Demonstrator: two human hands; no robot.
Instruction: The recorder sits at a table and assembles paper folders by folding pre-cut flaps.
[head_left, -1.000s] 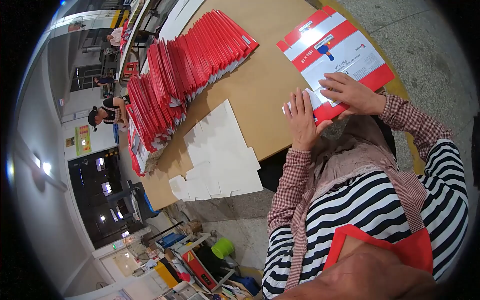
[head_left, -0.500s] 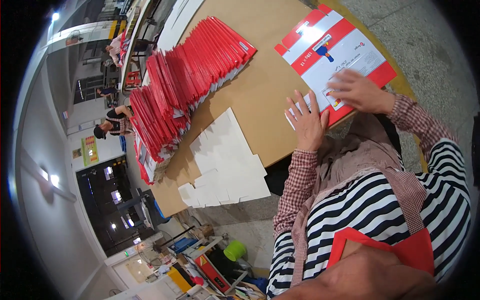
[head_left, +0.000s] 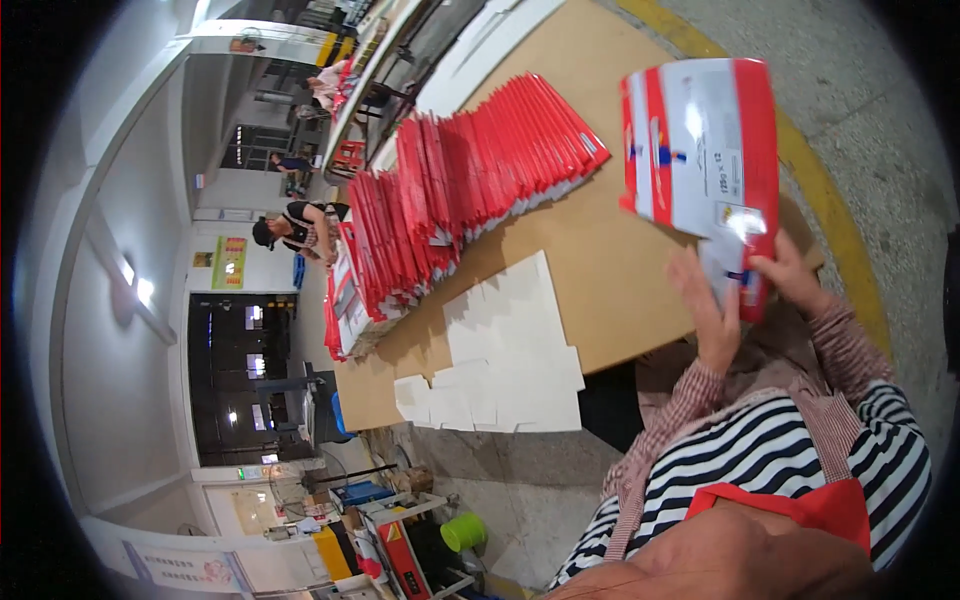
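A flattened red-and-white printed carton (head_left: 712,150) is lifted and tilted above the right end of the table. My right hand (head_left: 795,278) grips its near red edge, with the thumb lying over the printed side. My left hand (head_left: 708,315) is beside the carton's near left corner, fingers stretched out and apart along the white flap there. Whether those fingers touch the flap, I cannot tell. Left of my hands, plain white cardboard blanks (head_left: 515,350) lie overlapping on the brown tabletop (head_left: 630,270).
A long leaning row of flat red cartons (head_left: 480,160) covers the table's far left part. A person in a dark cap (head_left: 300,230) stands beyond it. A lime-green bin (head_left: 464,532) is on the floor at lower left. A yellow floor line (head_left: 835,220) runs past the table's right end.
The carton has come up off the table and turned, with my right hand now gripping its near edge. My left hand has moved off the printed face to its corner. The view has shifted.
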